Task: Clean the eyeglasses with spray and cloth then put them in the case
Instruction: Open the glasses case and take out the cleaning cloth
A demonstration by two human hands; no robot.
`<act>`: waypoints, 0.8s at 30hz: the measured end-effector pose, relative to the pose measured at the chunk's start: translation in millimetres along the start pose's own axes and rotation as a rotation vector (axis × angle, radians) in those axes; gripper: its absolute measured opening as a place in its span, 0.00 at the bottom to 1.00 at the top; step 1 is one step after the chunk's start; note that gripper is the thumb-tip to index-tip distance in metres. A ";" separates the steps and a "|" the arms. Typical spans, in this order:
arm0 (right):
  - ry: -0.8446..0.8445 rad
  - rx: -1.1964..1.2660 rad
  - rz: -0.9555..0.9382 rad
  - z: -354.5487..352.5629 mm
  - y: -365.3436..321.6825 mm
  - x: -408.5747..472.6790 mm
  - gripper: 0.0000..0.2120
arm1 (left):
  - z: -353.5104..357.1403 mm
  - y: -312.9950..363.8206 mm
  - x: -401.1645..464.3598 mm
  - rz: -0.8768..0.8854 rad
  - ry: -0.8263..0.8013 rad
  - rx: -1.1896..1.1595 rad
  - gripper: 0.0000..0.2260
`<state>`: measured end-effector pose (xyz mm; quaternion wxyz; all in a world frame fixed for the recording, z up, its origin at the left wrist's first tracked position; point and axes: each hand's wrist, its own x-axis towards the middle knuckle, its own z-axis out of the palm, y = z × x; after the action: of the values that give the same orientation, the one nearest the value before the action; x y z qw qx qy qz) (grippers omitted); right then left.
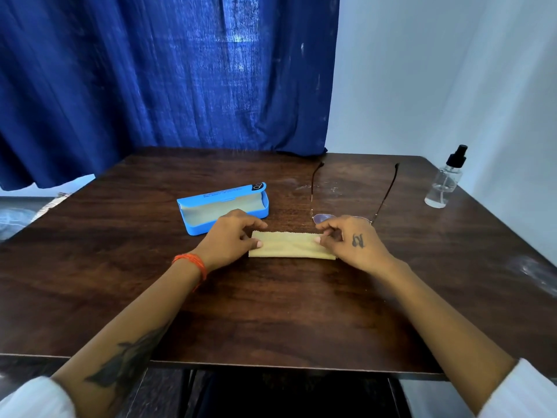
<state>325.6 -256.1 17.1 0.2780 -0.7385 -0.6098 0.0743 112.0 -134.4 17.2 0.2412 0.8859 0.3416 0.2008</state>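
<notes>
On the dark wooden worktop [271, 312], near its middle, lies a pale yellow cleaning cloth with pinked edges [291, 245], folded into a long strip. The left hand [233, 236] pinches its left end between thumb and fingertips, and the right hand [351, 239] pinches the right end the same way, so both hands are closed on the cloth. Just behind the right hand sit the thin metal-framed eyeglasses [324, 218], lenses toward the person and both temple arms spread open, pointing away. The open bright blue hard eyeglass case [223, 206] rests just behind the left hand, its pale lining showing. The clear plastic spray bottle with a black pump top [443, 185] stands upright at the far right edge, well apart from the rest.

The cloth looks soft, light and limp; it will sag unless held at 2 points, and corners or edges give the surest pinch. The eyeglasses look light but fragile, with slim arms that could bend; I would lift them by the bridge or the frame rim beside a hinge, keeping fingers off the lenses. The bottle seems stiff and smooth, best gripped round its body.
</notes>
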 end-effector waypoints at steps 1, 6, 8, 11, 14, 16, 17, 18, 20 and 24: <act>0.006 -0.004 -0.008 0.2 -0.1 0.9 0.14 | -0.6 -0.7 1.5 0.007 -0.017 0.011 0.17; -0.096 -0.057 0.032 0.1 -6.0 5.0 0.15 | -7.7 2.6 7.9 -0.021 -0.164 0.033 0.18; -0.121 -0.028 0.074 -2.3 -8.3 5.2 0.10 | -11.0 3.9 8.3 -0.042 -0.218 0.041 0.16; -0.158 0.028 0.093 -7.3 -10.0 1.8 0.01 | -15.9 5.5 3.3 -0.087 -0.310 0.018 0.09; -0.148 0.082 0.065 -12.4 -13.1 -4.9 0.01 | -20.5 9.9 -5.2 -0.104 -0.363 -0.042 0.03; -0.114 0.169 0.055 -15.6 -15.6 -8.6 0.01 | -23.5 14.0 -12.2 -0.148 -0.411 -0.120 0.01; -0.100 0.229 0.058 -17.3 -17.3 -10.2 0.01 | -25.3 16.0 -15.9 -0.174 -0.433 -0.172 0.01; -0.093 0.291 0.064 -19.3 -19.1 -11.8 0.01 | -27.5 17.8 -19.9 -0.192 -0.452 -0.228 0.02; -0.094 0.411 0.076 -23.8 -21.0 -12.6 0.01 | -32.4 22.2 -28.1 -0.212 -0.497 -0.362 0.02; -0.151 0.618 0.075 -34.3 -22.7 -5.9 0.05 | -31.1 32.6 -42.6 -0.246 -0.644 -0.587 0.03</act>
<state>320.1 -270.3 55.8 0.4401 -0.6335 -0.5497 0.3207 83.2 -176.5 52.5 0.5984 0.7500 0.2805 -0.0269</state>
